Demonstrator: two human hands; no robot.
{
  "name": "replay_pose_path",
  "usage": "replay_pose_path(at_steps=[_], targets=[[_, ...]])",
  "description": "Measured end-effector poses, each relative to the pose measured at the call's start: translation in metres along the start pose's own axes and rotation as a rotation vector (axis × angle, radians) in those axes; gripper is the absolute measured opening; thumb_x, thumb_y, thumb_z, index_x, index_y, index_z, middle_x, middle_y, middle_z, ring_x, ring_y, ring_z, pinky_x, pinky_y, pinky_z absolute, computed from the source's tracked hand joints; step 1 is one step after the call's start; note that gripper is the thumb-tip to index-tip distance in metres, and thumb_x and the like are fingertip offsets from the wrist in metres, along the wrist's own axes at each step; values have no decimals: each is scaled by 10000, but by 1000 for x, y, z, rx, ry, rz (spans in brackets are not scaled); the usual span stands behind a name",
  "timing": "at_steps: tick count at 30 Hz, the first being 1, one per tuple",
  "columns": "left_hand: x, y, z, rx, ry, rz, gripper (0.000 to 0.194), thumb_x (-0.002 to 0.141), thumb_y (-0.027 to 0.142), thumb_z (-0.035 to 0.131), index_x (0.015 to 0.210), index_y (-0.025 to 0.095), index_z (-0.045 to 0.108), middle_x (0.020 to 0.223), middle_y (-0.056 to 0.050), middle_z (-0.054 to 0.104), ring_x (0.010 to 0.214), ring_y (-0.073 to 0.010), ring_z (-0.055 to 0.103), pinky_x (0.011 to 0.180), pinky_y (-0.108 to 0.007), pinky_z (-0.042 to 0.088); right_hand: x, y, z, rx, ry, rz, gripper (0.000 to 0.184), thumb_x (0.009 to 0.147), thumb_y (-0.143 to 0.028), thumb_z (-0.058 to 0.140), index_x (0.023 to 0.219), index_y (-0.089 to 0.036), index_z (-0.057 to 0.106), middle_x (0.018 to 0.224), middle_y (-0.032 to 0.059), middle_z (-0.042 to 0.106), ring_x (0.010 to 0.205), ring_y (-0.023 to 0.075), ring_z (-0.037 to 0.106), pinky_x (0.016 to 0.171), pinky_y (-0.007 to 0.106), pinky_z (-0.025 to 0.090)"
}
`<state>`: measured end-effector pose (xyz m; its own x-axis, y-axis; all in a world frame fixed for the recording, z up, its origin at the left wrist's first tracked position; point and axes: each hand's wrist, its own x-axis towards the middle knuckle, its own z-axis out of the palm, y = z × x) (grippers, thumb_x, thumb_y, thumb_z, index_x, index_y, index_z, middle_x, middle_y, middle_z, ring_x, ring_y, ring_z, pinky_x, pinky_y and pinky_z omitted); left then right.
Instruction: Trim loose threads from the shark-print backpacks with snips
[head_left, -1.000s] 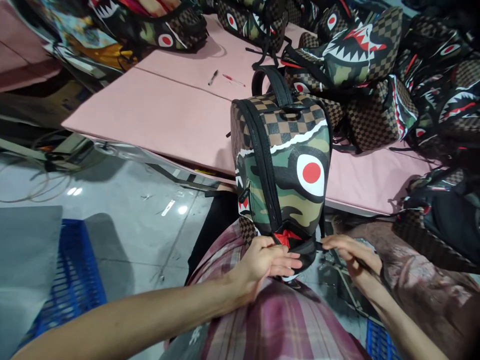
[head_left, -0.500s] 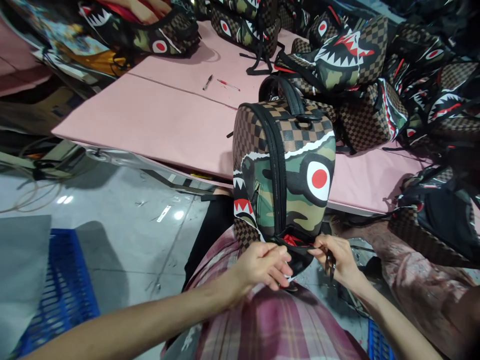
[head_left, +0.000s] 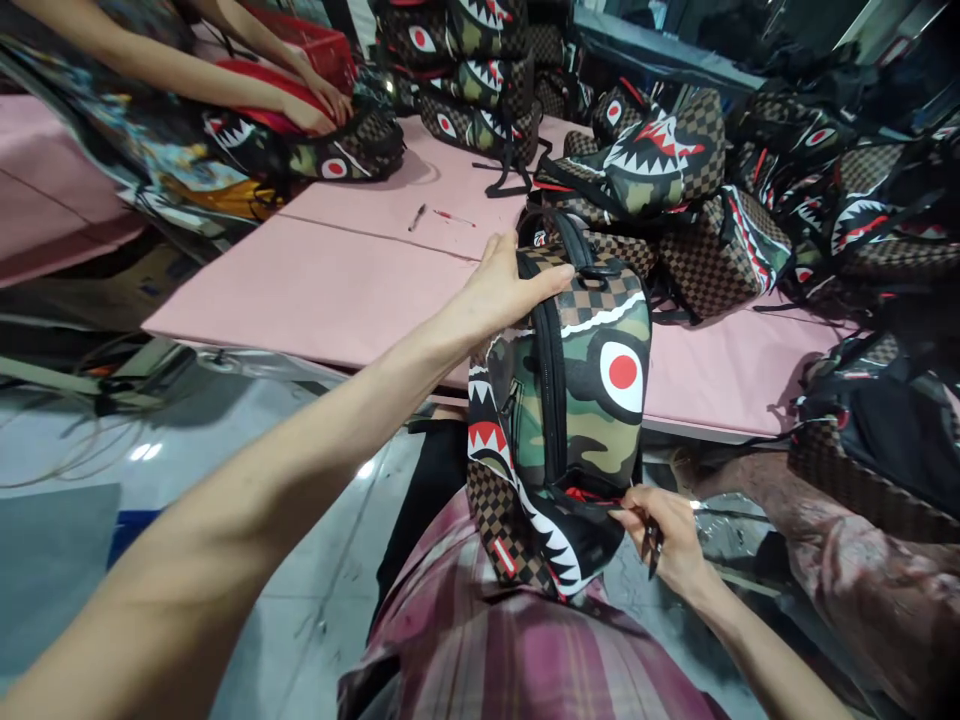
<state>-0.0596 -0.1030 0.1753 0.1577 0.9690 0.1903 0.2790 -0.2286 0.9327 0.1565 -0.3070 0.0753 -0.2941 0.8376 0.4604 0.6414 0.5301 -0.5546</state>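
A small backpack point(head_left: 592, 400) with a brown check, camouflage and shark-mouth print stands upright on my lap against the table edge. My left hand point(head_left: 510, 280) lies over its top left corner, thumb spread toward the black carry handle point(head_left: 571, 245) and the other fingers partly hidden behind the top. Low on the near side, the black zip opening gapes and red lining point(head_left: 585, 494) shows. My right hand point(head_left: 667, 530) pinches the edge at the right end of this opening. Dark pointed thread snips point(head_left: 653, 550) hang from the same hand.
The pink table point(head_left: 300, 290) carries two pens point(head_left: 442, 217) and piles of similar bags point(head_left: 664, 150). At the far left another person's hands point(head_left: 319, 108) work on a bag. A dark backpack point(head_left: 892, 430) is on the right, beside a person's patterned clothing point(head_left: 847, 580).
My left hand has left the bottom opening and moved up to the backpack's top. My right hand came in to the opening's edge and keeps its pinch there. The view has tilted up.
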Motion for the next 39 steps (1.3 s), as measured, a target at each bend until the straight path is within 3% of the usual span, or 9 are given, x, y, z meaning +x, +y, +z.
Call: replay_pose_path(at_steps=[3,7,12,16,21,25,31,35,39], targets=[[-17,0,-8,91,-10,34,480,744,430,598,1136,170,499,1185,-100,502,1135,-267,446,989,-431,346,-10,-4,3,44,0,-27,110,835,-135,483,738,-186,492,566,-21,496,483,94,444,488,215,341],[-65,10,-26,355,25,247,429,826,428,485,1140,137,508,1214,-130,479,1143,-235,420,1012,-415,321,-30,-7,4,92,-32,-55,129,856,-173,443,747,-186,511,539,-21,456,479,106,396,489,239,302],[-98,22,-42,657,-98,543,701,777,652,402,1226,120,480,1201,-166,487,1199,-302,377,1089,-452,190,-49,3,3,79,-48,-80,140,850,-159,424,759,-195,524,535,-27,412,492,114,356,500,258,257],[-98,24,-46,733,-114,533,699,758,667,427,1162,109,545,1172,-164,514,1167,-317,419,1008,-448,302,-51,8,3,71,-76,-56,133,848,-152,429,767,-191,528,544,-27,406,500,113,359,505,254,266],[-59,24,-44,802,-156,470,778,756,735,298,1083,103,612,981,-118,573,998,-271,495,918,-437,331,-34,7,3,60,-82,-21,142,851,-164,449,731,-182,522,541,-25,438,486,105,391,488,236,289],[-10,27,-46,454,-323,114,540,859,562,352,763,113,636,700,-27,581,702,-124,500,770,-277,403,-16,9,5,69,-66,63,137,853,-164,468,723,-188,503,566,-23,488,478,90,431,472,211,329],[41,38,-34,-271,-128,-483,244,855,238,486,650,127,558,587,-16,598,512,-85,519,580,-217,443,1,8,8,34,-5,23,169,859,-190,453,693,-194,488,544,-24,509,437,88,461,440,198,356],[27,71,-23,-585,-83,-432,173,822,104,466,676,109,560,597,-28,614,549,-94,576,639,-244,502,2,-6,-4,-56,96,13,215,838,-235,481,627,-196,474,479,-43,483,381,86,455,401,190,349],[-16,143,-35,-491,-89,-129,232,858,194,465,731,84,626,649,-34,641,588,-117,616,626,-265,509,9,-12,-14,-76,215,9,206,801,-213,530,606,-194,467,467,-50,485,371,80,452,400,183,351]])
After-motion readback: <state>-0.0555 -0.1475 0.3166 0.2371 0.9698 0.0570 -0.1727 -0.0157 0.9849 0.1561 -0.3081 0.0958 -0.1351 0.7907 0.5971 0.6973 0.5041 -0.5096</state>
